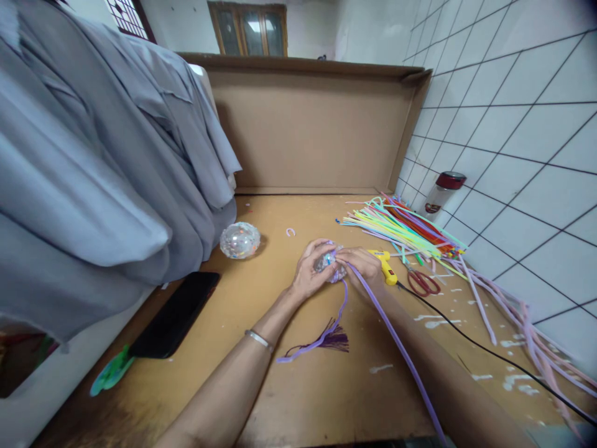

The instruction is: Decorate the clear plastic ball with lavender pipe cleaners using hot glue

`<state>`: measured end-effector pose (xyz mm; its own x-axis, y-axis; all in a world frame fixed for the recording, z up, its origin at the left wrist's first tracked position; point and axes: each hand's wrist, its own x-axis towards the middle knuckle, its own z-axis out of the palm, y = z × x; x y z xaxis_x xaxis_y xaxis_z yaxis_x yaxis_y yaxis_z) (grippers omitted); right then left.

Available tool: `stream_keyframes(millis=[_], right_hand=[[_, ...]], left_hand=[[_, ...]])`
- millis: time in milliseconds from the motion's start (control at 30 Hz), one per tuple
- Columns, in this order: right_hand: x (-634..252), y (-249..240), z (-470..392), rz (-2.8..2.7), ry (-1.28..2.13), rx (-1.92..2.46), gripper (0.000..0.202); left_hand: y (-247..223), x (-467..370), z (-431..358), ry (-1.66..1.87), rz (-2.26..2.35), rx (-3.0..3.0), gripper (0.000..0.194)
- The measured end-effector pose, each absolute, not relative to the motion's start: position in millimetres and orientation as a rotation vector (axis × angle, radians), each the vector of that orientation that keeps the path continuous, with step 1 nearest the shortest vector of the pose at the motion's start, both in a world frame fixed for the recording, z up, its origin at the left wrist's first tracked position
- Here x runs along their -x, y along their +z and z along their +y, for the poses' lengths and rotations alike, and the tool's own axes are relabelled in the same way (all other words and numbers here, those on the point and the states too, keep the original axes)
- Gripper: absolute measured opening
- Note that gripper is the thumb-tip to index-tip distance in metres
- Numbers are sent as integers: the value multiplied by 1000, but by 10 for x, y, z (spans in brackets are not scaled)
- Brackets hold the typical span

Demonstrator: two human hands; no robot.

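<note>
Near the table's middle, my left hand (pixel 311 270) is closed around a small clear, bumpy object (pixel 334 266). My right hand (pixel 362 264) meets it from the right, its fingers pinching a purple pipe cleaner (pixel 396 339) at that object. One long purple length runs down to the bottom edge. Another purple strand (pixel 344 302) hangs below the object and ends beside a dark purple tassel (pixel 334 339). The fingers hide much of the clear object. A clear, round beaded bowl (pixel 240 240) sits apart, to the left.
Right of my hands are a yellow glue gun (pixel 388 271) with a black cord, red-handled scissors (pixel 423 283), colourful pipe cleaners (pixel 401 224) and a red-lidded jar (pixel 441 193). A black phone (pixel 177 316) lies left, beside hanging grey cloth (pixel 116 155). Cardboard (pixel 317 130) stands behind.
</note>
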<state>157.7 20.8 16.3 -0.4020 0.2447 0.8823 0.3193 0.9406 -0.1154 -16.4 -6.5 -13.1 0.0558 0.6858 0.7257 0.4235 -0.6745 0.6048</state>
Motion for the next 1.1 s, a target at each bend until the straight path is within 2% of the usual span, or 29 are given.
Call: stream_keyframes(millis=[700, 833, 1000, 1100], right_hand=[[-1553, 198, 179, -1993, 0, 445, 18], [-1562, 172, 183, -1997, 37, 475, 20], [-1563, 176, 187, -1983, 78, 483, 19], [-1556, 212, 171, -1989, 112, 507, 18]], left_hand=[[-110, 174, -92, 1600, 1186, -2113, 34], [-116, 193, -96, 1540, 1219, -2177, 48], [-142, 201, -74, 1436, 1257, -2289, 85], [-172, 199, -53, 1421, 1297, -2329, 88]])
